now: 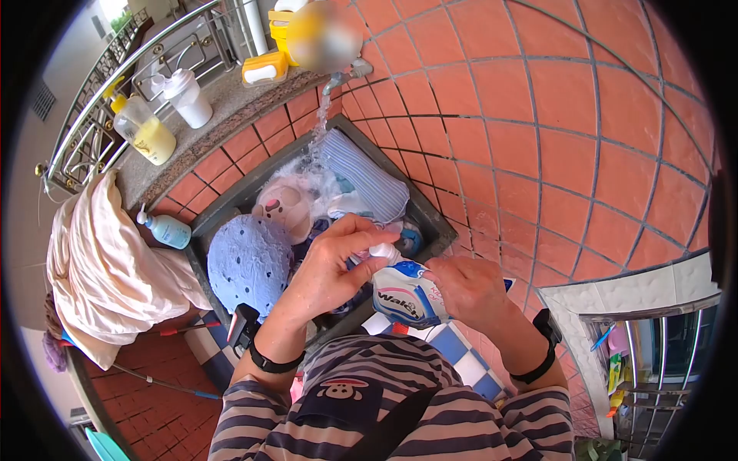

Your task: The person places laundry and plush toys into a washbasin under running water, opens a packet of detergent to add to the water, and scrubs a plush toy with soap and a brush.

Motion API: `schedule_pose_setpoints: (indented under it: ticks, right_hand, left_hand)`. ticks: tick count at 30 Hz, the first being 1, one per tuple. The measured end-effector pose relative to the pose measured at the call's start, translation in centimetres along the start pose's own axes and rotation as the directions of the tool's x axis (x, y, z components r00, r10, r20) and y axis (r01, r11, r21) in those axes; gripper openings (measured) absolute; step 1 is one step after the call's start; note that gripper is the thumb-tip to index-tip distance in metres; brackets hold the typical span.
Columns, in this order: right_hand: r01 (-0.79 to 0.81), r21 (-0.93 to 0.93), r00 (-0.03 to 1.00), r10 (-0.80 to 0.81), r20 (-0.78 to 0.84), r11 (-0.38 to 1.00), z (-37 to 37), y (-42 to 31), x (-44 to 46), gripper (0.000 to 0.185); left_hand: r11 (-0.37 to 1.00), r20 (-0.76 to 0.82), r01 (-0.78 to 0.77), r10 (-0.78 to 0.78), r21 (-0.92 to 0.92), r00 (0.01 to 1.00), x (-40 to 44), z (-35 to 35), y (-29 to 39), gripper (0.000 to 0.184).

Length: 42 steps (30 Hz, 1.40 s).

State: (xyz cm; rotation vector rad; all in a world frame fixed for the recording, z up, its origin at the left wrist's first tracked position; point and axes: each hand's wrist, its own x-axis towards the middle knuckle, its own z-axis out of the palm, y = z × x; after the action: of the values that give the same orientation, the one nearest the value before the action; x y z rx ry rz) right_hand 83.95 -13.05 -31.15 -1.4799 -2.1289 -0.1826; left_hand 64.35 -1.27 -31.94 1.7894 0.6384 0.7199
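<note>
A white and blue refill pouch [405, 293] printed "Walch" is between my hands above the sink's near edge. My left hand [336, 260] has its thumb and fingers closed round the white cap and spout at the top of the pouch. On the other side, my right hand [475, 290] grips the pouch's edge. Behind them, water runs from a tap [358, 69] into a dark stone sink [201, 234]. In the sink lie a blue striped cloth [367, 175], a pink cloth [286, 206] with a face on it and a puffed-up blue spotted cloth [247, 263].
On the ledge [141, 170] stand a yellow pump bottle [150, 138], a white cup [189, 100] and a yellow soap box [264, 69]. A light blue pump bottle [167, 230] is at the sink's left edge, beside cream fabric [123, 269]. A tiled wall [492, 115] rises behind.
</note>
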Motion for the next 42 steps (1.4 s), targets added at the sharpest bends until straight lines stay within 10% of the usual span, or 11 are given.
schedule_pose_setpoints:
  ticks: [3,5,7,9,13,15,20,27,36,42]
  right_hand:
    - [-0.042,0.029,0.999,0.041,0.023,0.999,-0.6,0.0,-1.5,0.018]
    - [-0.062,0.019,0.998,0.061,0.015,0.998,-0.9,0.1,-2.1,0.018]
    - [-0.093,-0.004,0.996,0.093,0.009,0.996,-1.3,0.0,-2.7,0.018]
    - [-0.117,-0.029,0.993,0.116,-0.008,0.993,-1.5,0.1,-3.4,0.016]
    - [-0.170,-0.158,0.984,0.175,0.015,0.973,-1.8,-0.3,-6.5,0.018]
    - [-0.231,-0.163,0.972,0.234,0.001,0.959,-1.4,-0.8,-8.3,0.019]
    - [-0.380,-0.211,0.925,0.374,-0.066,0.901,-1.8,-3.4,-12.2,0.018]
    - [-0.534,-0.196,0.845,0.527,-0.093,0.822,-4.2,-7.0,-20.3,0.019]
    - [-0.599,-0.122,0.800,0.598,-0.051,0.791,-8.4,-10.0,-36.9,0.018]
    - [-0.645,-0.056,0.761,0.647,0.051,0.762,-11.6,-12.0,-47.6,0.017]
  left_hand:
    - [0.953,0.212,-0.302,0.300,-0.020,0.930,0.5,0.8,0.0,0.032]
    - [0.961,-0.039,-0.191,0.187,-0.199,0.982,0.6,2.2,0.8,0.035]
    - [0.984,0.017,-0.180,0.180,0.003,0.984,0.7,2.4,0.7,0.031]
    - [0.964,0.162,0.262,-0.266,0.047,0.950,0.6,3.2,1.3,0.029]
    - [0.935,0.257,-0.348,0.322,0.062,0.911,1.2,4.7,-0.1,0.026]
    - [0.973,0.170,-0.108,0.144,-0.203,0.975,0.7,6.6,0.3,0.025]
    - [1.000,0.565,0.026,-0.031,0.018,0.825,1.7,9.0,-3.1,0.021]
    - [0.961,0.698,-0.277,0.192,0.010,0.690,-1.9,16.2,-0.1,0.033]
    - [0.934,0.615,-0.353,0.247,0.056,0.749,-12.1,30.7,2.1,0.016]
    - [0.794,0.631,-0.595,0.525,-0.123,0.571,-18.5,39.9,1.1,0.033]
